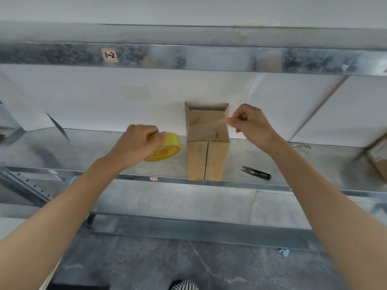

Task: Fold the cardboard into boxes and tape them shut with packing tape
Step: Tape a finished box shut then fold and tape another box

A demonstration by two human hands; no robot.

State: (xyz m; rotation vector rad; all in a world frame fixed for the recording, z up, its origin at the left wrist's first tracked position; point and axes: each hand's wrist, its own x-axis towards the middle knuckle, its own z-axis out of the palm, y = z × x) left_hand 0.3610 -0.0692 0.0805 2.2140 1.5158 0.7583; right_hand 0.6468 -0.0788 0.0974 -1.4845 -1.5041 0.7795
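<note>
Left hand (136,143) grips tape roll (171,147); labels "1-2" (109,55), "2-2" (154,178).

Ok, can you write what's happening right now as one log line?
left hand: grips tape roll | right hand: pinches tape strip stretched across cardboard box | thread snips: on shelf

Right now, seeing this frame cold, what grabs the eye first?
A clear strip of tape stretched between the hands over the open-topped cardboard box at mid-shelf: the left hand grips the yellow tape roll, the right hand pinches the free end. Black snips lie on the shelf right of the box.
</note>
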